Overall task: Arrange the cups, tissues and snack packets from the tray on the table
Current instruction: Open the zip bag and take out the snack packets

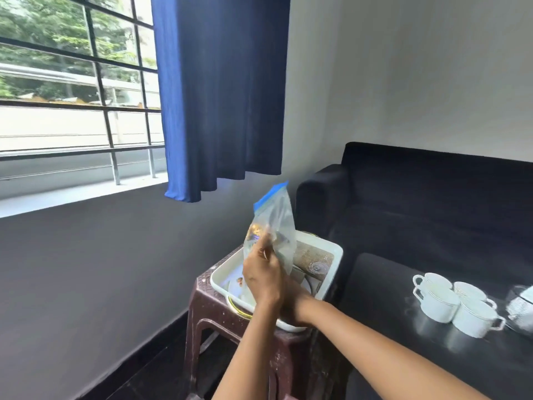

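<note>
A clear zip-lock snack packet [272, 223] with a blue seal stands upright above the white tray [334, 256]; my left hand [262, 274] grips its lower part. Brownish snacks show through the plastic near my fingers. My right hand [290, 311] reaches down into the tray's near side and is mostly hidden behind my left wrist, so its fingers cannot be made out. Another clear packet [238, 285] and burlap mats [313, 259] lie in the tray. Several white cups [455, 304] stand grouped on the black table [383, 295] at the right.
The tray rests on a brown plastic stool [207, 310] in the corner. A black sofa [418, 203] stands behind the table. A shiny, blurred object [522, 310] sits at the table's right edge. A blue curtain [219, 90] hangs by the barred window.
</note>
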Tool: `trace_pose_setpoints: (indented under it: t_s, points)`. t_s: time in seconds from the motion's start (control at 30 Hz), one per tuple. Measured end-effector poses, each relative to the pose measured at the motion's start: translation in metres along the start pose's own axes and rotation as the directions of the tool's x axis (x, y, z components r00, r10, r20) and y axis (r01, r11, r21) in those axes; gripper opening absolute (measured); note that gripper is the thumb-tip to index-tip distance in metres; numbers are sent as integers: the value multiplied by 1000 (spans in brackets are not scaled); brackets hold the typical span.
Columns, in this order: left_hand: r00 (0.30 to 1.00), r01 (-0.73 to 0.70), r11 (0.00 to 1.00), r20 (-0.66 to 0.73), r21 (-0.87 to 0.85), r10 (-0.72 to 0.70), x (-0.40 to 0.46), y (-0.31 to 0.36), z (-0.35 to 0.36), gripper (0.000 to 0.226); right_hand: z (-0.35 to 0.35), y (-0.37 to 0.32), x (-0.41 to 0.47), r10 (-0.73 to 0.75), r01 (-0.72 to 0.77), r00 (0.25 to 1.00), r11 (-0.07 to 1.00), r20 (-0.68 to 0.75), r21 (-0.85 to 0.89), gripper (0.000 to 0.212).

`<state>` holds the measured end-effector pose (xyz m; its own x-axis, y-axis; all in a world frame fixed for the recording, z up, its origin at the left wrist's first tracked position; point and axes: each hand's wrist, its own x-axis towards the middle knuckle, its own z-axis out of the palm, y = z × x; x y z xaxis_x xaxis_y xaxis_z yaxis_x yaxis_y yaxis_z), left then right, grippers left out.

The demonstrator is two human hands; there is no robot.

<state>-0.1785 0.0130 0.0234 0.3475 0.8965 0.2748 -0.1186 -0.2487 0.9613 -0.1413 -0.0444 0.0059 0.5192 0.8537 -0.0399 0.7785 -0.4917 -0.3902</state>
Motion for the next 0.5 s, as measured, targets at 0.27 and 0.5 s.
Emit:
trace_pose_setpoints:
  t_s: [0.27,0.5]
  points:
    - [937,-270,927,294,260,191,-11,-5,6,27,-25,53,-34,319,-227,938,864,-139,449,57]
    - [696,-617,667,685,418,215,-15,3,2,27,-65,66,-41,598,-129,763,511,-244,850,28]
